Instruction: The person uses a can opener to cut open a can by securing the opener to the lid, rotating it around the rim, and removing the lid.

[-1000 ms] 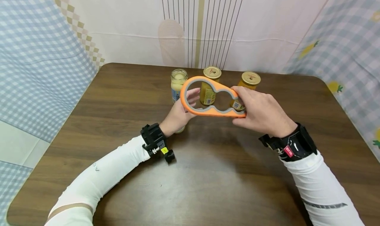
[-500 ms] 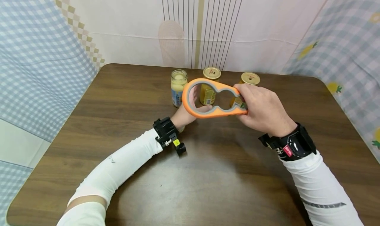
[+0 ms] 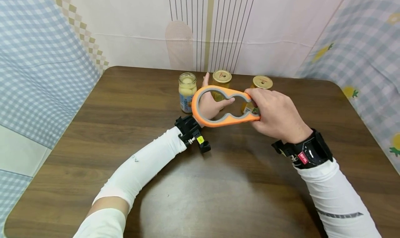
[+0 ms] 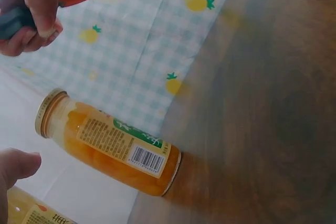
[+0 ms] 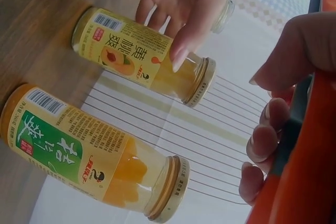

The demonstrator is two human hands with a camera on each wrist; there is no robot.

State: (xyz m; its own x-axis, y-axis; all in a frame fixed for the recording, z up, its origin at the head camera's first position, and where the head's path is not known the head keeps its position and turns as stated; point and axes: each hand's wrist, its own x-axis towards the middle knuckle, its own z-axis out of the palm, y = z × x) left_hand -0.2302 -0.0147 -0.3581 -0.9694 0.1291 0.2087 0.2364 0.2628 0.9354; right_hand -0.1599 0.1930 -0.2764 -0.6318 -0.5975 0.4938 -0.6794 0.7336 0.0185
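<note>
My right hand (image 3: 276,114) grips the end of an orange and grey jar opener (image 3: 230,120), raised above the table. Through its large loop my left hand (image 3: 208,106) shows, fingers extended and thumb spread. It reaches to the middle gold-lidded jar (image 3: 222,77), a yellow-peach jar (image 5: 126,53) by its label; the right wrist view puts the thumb across this jar's front, and I cannot tell if it touches. Beside it on the right stands a gold-lidded jar of orange fruit (image 4: 121,145), partly behind my right hand in the head view.
A lidless glass jar (image 3: 186,93) with pale contents and a blue label stands left of the peach jar. All three jars are near the back edge of the brown wooden table (image 3: 125,109). Patterned cloth (image 3: 137,29) hangs behind and at both sides.
My left hand has moved forward and right, past the lidless jar to the peach jar, with its thumb spreading. The right hand and jar opener have shifted only slightly.
</note>
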